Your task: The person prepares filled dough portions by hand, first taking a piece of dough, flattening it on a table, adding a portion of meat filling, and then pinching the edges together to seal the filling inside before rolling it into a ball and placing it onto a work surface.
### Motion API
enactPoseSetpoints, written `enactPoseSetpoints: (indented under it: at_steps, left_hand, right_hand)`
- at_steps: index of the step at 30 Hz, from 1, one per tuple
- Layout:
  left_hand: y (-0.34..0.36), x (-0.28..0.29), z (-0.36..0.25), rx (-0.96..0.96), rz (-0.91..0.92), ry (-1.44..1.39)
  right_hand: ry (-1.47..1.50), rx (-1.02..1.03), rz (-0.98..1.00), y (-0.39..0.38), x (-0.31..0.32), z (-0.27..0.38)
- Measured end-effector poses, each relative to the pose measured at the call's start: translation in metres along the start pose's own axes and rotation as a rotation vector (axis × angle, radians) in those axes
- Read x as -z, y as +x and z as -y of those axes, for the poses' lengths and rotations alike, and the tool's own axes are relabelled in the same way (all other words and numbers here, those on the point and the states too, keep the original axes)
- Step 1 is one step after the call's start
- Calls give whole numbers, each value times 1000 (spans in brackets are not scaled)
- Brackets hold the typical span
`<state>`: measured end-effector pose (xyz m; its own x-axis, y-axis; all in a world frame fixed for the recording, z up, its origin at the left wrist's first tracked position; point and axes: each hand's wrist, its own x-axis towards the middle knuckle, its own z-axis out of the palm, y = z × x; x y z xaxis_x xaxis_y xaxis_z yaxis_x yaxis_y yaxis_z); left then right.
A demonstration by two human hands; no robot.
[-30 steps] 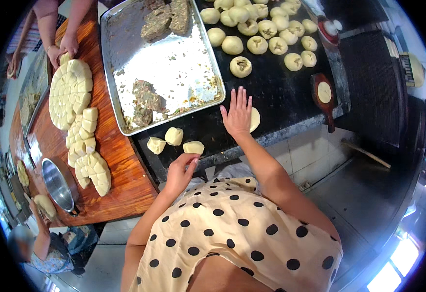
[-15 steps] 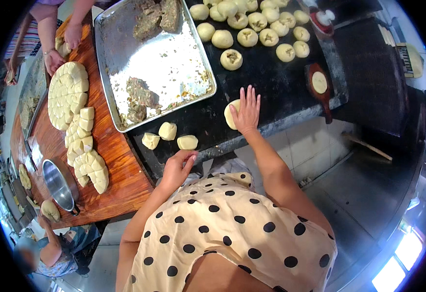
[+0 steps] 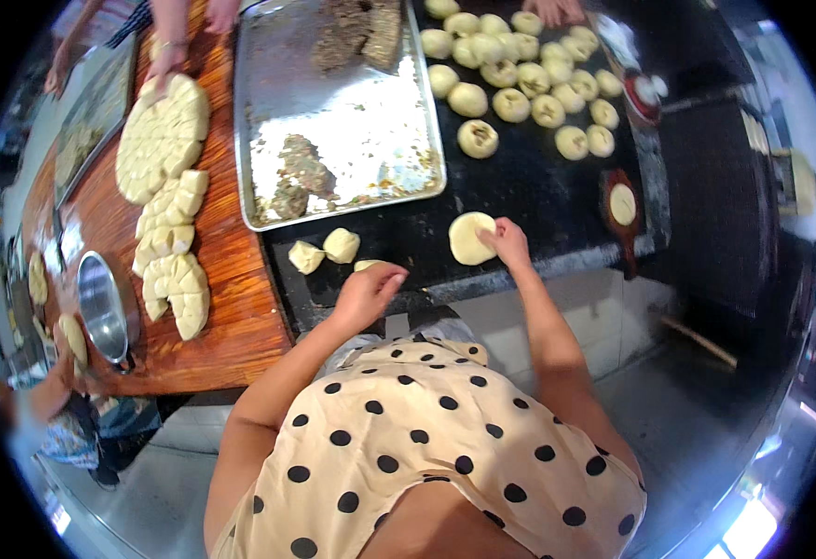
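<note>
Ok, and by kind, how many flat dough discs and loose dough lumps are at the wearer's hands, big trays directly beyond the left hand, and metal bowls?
Flat pale dough disc, at the right hand: 1
Loose pale dough lumps, near the left hand, one partly hidden: 3
Large silver rectangular metal tray: 1
Shiny round metal bowl: 1
Total: 6

Bakery kitchen, by the dough disc [image 3: 469, 238], buns [image 3: 511, 105], metal tray [image 3: 352, 116]
</note>
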<state>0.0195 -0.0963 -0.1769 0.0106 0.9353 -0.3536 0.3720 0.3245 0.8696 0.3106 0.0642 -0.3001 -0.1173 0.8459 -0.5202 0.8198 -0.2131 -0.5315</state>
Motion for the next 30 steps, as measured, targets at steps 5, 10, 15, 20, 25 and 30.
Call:
enactPoseSetpoints:
  at_steps: [5, 10, 15, 20, 25, 30]
  left_hand:
    - [19, -3, 0, -36, -76, -23]
    - [30, 4, 12, 163, 59, -664]
    - [6, 38, 8, 320, 207, -1440]
    - [-30, 77, 36, 350, -150, -1423]
    - [-65, 91, 38, 457, -327, -1347]
    - [-81, 83, 53, 449, -422, -1358]
  right_hand:
    - [-187, 289, 32, -42, 25, 52]
    - [241, 295, 599, -101, 57, 156]
    - [418, 564, 464, -95, 23, 217]
    - [81, 710, 30, -18, -71, 251]
    - [-170, 793, -41, 15, -149, 282]
    - [-206, 712, -123, 20, -174, 286]
